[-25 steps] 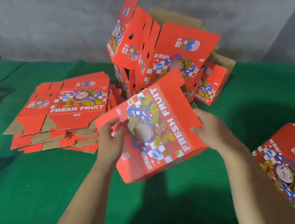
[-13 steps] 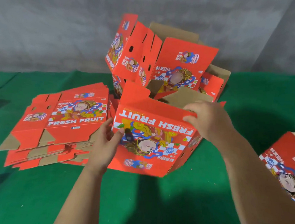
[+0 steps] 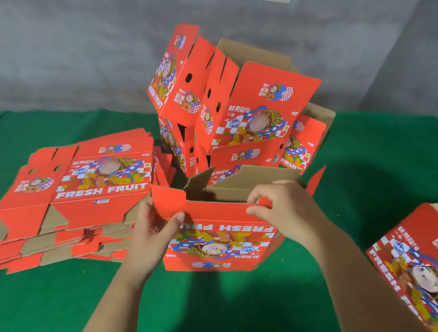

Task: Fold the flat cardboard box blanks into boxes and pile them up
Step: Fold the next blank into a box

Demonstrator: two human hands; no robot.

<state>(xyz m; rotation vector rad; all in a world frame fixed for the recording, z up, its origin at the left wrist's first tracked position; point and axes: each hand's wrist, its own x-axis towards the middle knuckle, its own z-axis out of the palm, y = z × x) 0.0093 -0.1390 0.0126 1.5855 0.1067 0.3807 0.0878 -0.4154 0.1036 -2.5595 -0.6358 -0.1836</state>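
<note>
On the green desk (image 3: 41,309), a half-folded red box (image 3: 219,242) stands open-topped at centre. Left hand (image 3: 150,236) grips its left wall; right hand (image 3: 282,211) pinches a top flap. Flat blanks (image 3: 77,193) lie stacked left, folded boxes (image 3: 234,101) piled behind.

Both bare forearms reach forward, the left hand (image 3: 150,236) with its thumb stretched to the right and fingers curled behind, the right hand (image 3: 285,211) turned palm down with fingers bent and thumb pinching toward them
</note>
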